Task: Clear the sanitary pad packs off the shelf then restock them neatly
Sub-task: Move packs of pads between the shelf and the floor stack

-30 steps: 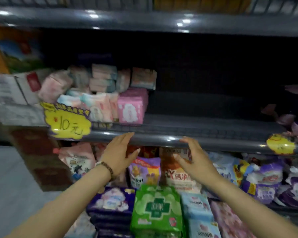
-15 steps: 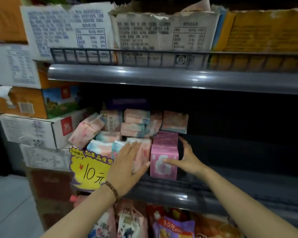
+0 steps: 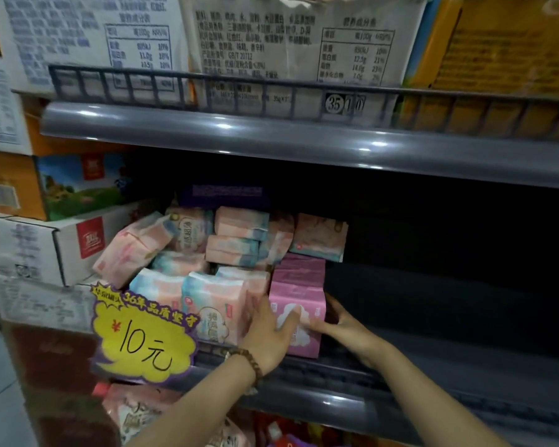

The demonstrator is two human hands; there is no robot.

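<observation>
A pink sanitary pad pack (image 3: pixel 299 282) stands upright at the front of the dark middle shelf (image 3: pixel 336 411). My left hand (image 3: pixel 267 337) holds its left side, fingers slid between it and a pastel pack (image 3: pixel 213 304), thumb on its front. My right hand (image 3: pixel 339 324) grips its right side, thumb across the front and fingers behind. To the left and behind, several pastel pink and blue packs (image 3: pixel 239 233) lie in a loose, tilted pile.
A yellow price tag (image 3: pixel 142 340) hangs from the shelf edge at the left. The shelf to the right of the pink pack is bare and dark. Cartons (image 3: pixel 46 243) are stacked at the far left. The upper shelf (image 3: pixel 271 137) carries boxes; bagged goods (image 3: pixel 136 411) sit below.
Both hands rose from below the shelf edge to the packs. The left hand slid right from the pastel pack onto the pink pack, so both hands now clasp it.
</observation>
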